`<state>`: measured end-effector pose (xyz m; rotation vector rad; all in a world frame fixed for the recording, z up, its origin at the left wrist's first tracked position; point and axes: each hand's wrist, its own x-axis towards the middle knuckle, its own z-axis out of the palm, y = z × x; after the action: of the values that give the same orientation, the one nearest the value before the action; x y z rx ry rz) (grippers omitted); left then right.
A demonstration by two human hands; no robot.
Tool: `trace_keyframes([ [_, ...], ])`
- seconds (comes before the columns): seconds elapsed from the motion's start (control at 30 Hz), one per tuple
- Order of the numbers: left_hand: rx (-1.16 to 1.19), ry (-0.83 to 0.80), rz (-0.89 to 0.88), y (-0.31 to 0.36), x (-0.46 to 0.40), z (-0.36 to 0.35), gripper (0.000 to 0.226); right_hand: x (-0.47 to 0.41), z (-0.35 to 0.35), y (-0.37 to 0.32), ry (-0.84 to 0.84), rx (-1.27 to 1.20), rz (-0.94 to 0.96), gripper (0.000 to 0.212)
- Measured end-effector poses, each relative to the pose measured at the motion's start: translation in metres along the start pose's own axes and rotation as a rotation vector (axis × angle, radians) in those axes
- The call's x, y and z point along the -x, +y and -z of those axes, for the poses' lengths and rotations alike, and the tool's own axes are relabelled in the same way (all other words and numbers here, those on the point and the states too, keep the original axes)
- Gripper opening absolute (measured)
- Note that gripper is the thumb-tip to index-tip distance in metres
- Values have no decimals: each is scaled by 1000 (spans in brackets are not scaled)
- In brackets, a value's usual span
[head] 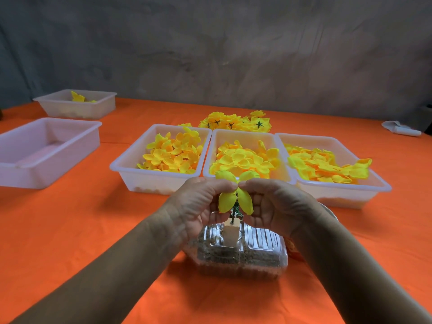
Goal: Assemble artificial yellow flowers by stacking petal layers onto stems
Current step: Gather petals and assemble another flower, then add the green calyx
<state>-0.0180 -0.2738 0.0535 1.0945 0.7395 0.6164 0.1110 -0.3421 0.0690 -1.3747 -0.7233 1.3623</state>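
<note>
Stem [234,208] half-hidden behind petal layer [236,197], hands' grip.

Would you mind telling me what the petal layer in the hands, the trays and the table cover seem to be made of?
Petal layer: likely thin synthetic fabric, matte yellow; its lobes cup and crease softly.
Trays: translucent white plastic, apparently moulded; petals show faintly through the smooth walls and rolled rims.
Table cover: orange sheet, cloth or thin plastic, hard to tell; slight sheen, a fold line near the trays.

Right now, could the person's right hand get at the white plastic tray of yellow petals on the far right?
Probably yes, once it lets go. The right hand pinches the yellow petal layer with the left hand; the tray lies just beyond, nothing between.
</note>
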Motion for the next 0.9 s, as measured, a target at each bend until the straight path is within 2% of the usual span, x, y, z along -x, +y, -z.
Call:
trace_keyframes([
  [0.1,-34,-7,-53,0,0,2,16,0,0,2,-12,-25,3,12],
  [0.23,-35,-32,-39,1,-1,4,17,0,0,2,-17,-43,-2,12],
  [0.4,-14,-109,22,2,-5,9,4,0,0,1,-2,-66,-10,13],
  [0.57,-45,-215,46,0,-12,17,18,0,1,1,-12,-75,-8,10],
  [0.73,-84,-245,46,-1,-15,19,10,1,3,2,-24,-57,-14,5],
  [0.9,-39,-218,102,-1,-14,18,4,0,2,1,-11,-36,-21,9],
])
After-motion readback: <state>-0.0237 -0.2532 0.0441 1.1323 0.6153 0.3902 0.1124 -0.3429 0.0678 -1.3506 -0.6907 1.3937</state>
